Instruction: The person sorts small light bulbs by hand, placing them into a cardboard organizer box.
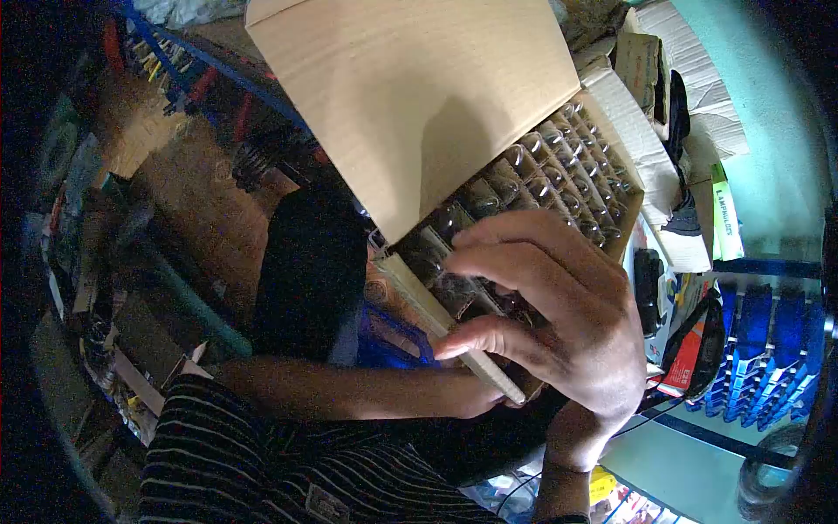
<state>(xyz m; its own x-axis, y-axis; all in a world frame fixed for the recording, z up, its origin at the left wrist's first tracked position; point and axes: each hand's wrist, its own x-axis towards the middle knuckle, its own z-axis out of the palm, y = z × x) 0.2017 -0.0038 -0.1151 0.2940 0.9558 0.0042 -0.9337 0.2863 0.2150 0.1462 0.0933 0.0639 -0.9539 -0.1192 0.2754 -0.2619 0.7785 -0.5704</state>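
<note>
Cardboard box of glass bulbs, flap raised, propped from below by left hand. Right hand, fingers curled narrow, pinching one bulb at the near row; lifting stage, demanding a gentle, straight pull.

This looks like the stockroom of a small hardware or electrical shop. An open cardboard carton holds rows of small glass bulbs in a divider grid. Right of the carton, more worn cardboard boxes are stacked against a teal wall, with a green packet tucked beside them. Below those boxes hang blue carded packs in a row. Left of the carton, blue metal racking carries red-handled tools.
</note>
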